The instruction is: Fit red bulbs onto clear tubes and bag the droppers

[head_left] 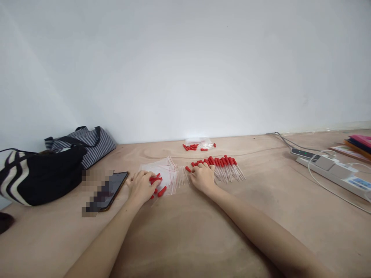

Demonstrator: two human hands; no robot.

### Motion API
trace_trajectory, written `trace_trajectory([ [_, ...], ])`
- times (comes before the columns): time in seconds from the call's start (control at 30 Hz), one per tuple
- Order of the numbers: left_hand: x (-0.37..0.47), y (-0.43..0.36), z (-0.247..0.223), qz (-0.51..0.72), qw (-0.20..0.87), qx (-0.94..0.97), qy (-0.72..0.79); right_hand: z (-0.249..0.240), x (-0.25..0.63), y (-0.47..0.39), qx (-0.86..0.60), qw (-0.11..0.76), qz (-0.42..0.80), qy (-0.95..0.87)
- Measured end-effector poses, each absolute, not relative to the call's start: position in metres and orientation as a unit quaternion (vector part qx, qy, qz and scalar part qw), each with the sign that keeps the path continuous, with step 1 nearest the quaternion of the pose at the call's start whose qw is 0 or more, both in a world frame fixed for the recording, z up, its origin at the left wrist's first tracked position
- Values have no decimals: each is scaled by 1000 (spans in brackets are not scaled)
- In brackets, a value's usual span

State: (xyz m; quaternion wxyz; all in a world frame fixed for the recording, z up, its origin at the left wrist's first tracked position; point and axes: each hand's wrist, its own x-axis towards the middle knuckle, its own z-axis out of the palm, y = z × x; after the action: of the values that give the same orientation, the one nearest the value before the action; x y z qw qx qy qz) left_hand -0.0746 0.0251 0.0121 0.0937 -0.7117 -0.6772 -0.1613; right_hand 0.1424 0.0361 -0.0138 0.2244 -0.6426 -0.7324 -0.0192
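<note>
My left hand rests over clear zip bags, its fingers bent and apart around a few loose red caps. Some of those caps are partly hidden under the fingers. To the right, my right hand is closed at the left end of a row of red-tipped sticks. A red-tipped stick pokes out at its fingertips, and the grip on it is partly covered by the hand. Between the hands lie bare pale sticks.
More red caps lie near the wall beside another clear bag. A phone, a black bag and a striped bag are at left. A power strip with cables and coloured folders sit at right.
</note>
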Motion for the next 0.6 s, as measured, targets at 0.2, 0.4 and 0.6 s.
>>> trace_trajectory([
  [0.2, -74, 26, 9, -145, 91, -716, -676, -8, 120, 42, -679, 167, 10, -715],
  [0.4, -69, 29, 5, -142, 87, -719, -675, -7, 112, 51, -710, 126, 33, -692],
  [0.6, -63, 27, 8, -191, 99, -726, -654, -2, 112, 45, -709, 130, 23, -693],
])
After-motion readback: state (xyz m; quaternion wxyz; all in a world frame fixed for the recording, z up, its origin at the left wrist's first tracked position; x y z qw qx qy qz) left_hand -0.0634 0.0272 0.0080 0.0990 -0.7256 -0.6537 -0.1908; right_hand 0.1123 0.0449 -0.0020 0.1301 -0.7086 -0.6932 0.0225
